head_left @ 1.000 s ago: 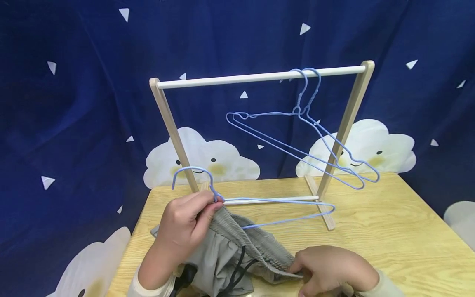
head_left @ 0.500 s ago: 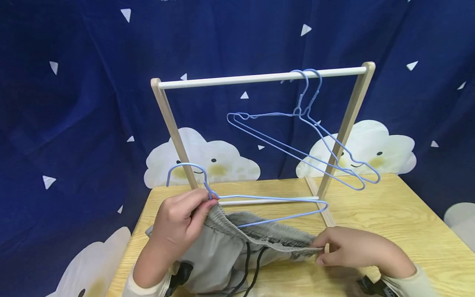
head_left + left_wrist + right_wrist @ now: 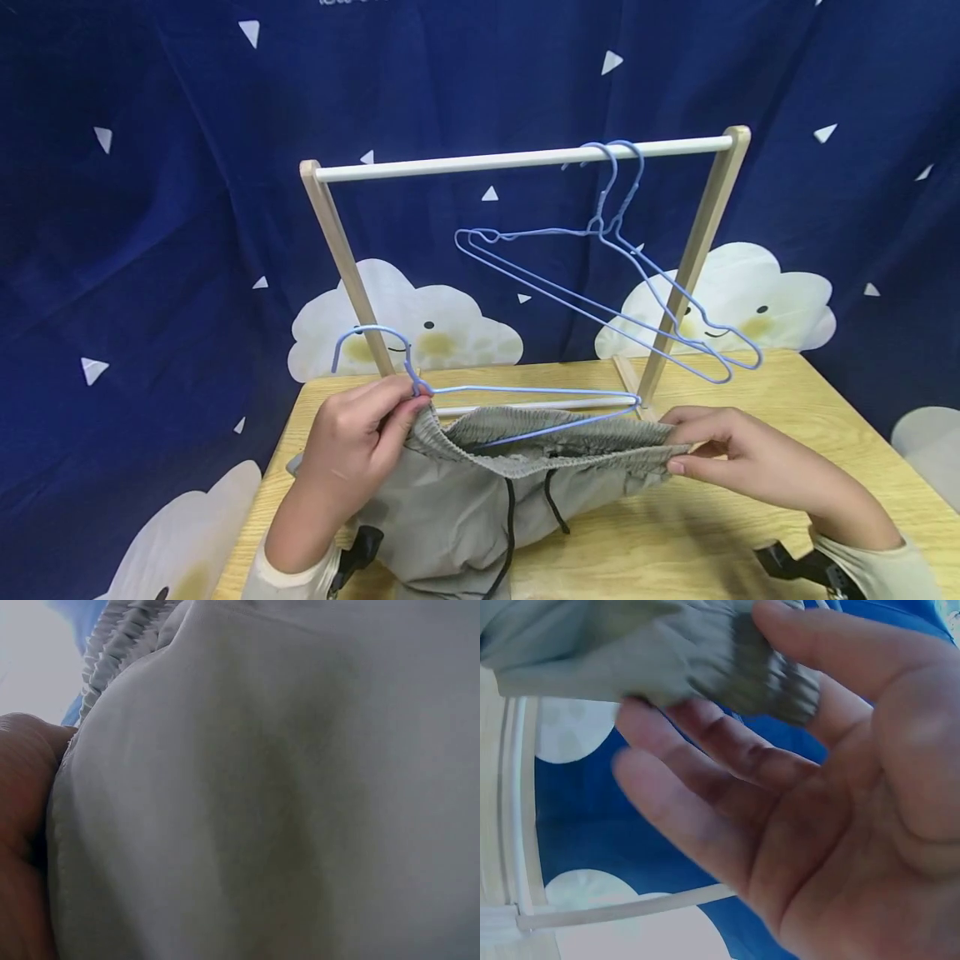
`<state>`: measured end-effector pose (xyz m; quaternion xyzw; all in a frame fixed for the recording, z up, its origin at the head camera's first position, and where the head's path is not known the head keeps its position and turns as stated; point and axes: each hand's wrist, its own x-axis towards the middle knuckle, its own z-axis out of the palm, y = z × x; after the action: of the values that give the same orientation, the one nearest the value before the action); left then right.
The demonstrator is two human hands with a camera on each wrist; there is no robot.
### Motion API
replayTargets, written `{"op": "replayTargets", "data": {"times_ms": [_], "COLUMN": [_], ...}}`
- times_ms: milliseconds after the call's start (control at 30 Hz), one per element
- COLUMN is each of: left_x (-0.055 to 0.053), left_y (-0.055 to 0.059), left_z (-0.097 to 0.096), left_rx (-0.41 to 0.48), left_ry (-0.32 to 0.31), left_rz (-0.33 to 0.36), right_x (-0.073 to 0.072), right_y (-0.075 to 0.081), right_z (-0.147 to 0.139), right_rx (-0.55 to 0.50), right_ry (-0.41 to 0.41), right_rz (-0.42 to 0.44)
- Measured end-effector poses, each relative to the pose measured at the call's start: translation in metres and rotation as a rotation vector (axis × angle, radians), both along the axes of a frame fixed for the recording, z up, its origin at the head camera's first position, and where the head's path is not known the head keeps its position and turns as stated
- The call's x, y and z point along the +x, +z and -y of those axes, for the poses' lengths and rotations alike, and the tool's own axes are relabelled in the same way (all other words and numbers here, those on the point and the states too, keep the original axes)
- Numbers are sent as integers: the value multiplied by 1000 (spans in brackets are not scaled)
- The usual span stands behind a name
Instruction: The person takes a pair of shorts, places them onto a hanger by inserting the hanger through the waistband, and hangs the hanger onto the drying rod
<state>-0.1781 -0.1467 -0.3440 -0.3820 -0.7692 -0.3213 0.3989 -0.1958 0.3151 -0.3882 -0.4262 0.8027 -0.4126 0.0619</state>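
Observation:
A pair of grey drawstring pants (image 3: 450,508) with an elastic waistband and black cords (image 3: 511,517) hangs between both hands above the table. My left hand (image 3: 348,454) pinches the waistband's left end together with the neck of a blue wire hanger (image 3: 525,390). One arm of that hanger reaches right, its lower bar dipping into the open waist. At the waistband's other end, my right hand (image 3: 738,454) pinches the fabric between thumb and fingers. Grey cloth (image 3: 225,787) fills most of the left wrist view. The gathered waistband (image 3: 780,690) shows under the right thumb in the right wrist view.
Behind stands a wooden rack with a white top rail (image 3: 487,162). Two blue hangers (image 3: 600,221) hang toward its right end. The rack's lower bar (image 3: 540,406) lies just behind the pants. A navy curtain (image 3: 150,250) backs the wooden table (image 3: 810,433).
My right hand has moved up and right with the waistband, stretching the waist wide around the hanger's right arm. My left hand has shifted slightly left and up with the hanger.

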Motion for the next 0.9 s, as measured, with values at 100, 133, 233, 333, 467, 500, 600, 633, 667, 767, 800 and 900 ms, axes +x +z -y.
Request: {"op": "replayTargets", "data": {"times_ms": [100,133,233,333,467,500,600,633,667,767,800,900], "left_x": [0,0,1,1,1,1,1,1,1,0,0,1], "left_y": [-1,-2,-3,-3,-4,-4,-6,-7,-8,-9,-9,-10], "left_z": [0,0,-1,-2,-3,-4,-5,-6,-7,-10,-11,-13], "left_rx": [-17,-20,-27,-26,-26,-27,-35,-37,-40,-47,-49,-52], "left_ry": [8,9,15,7,-20,-30,-63,-74,-84,-105,-112,-128], "left_rz": [18,22,27,40,62,65,75,77,79,85,88,95], "right_x": [2,2,5,8,11,11,14,14,15,16,17,18], "right_y": [2,2,4,5,6,5,5,5,5,6,6,8], "right_z": [2,3,8,13,19,21,26,28,30,34,35,37], "right_rx": [-59,-76,-104,-133,-180,-193,-243,-262,-281,-334,-349,-344], "right_ry": [-60,-88,-191,-273,-353,-373,-422,-432,-439,-434,-426,-433], "right_rz": [-16,-18,-24,-47,-86,-97,-114,-114,-114,-100,-87,-75]}}
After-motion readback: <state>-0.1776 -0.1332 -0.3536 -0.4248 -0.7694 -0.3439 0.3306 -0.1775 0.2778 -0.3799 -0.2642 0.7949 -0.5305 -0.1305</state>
